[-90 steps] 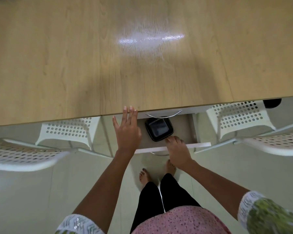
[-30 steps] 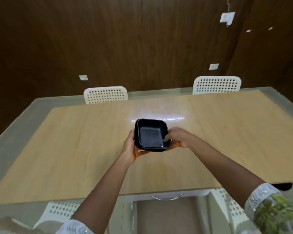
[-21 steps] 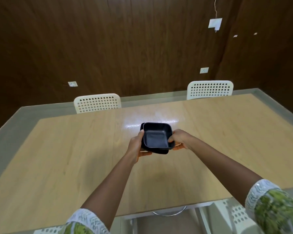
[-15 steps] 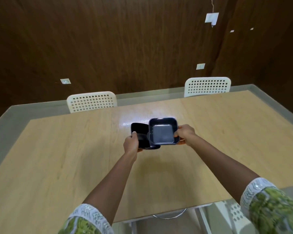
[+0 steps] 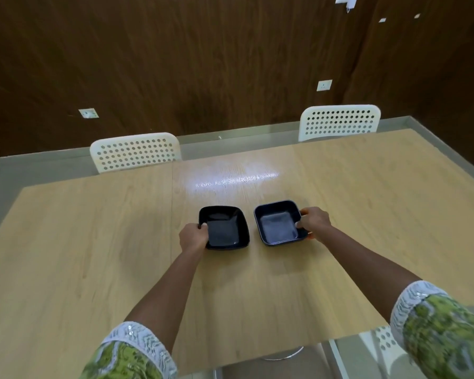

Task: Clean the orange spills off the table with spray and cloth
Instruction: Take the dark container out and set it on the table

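Dark wood panelling backs the desk (image 5: 93, 255), where your left hand (image 5: 193, 237) grips one black dish (image 5: 226, 228) and your right hand (image 5: 314, 221) pinches the other dish (image 5: 278, 224). Tipping either could spill its contents. Two dishes, two chairs (image 5: 136, 151); no spill, spray or cloth visible.

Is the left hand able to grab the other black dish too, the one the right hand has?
Probably yes: the right dish sits just beside the left dish with bare table between, but the left hand must let go first.
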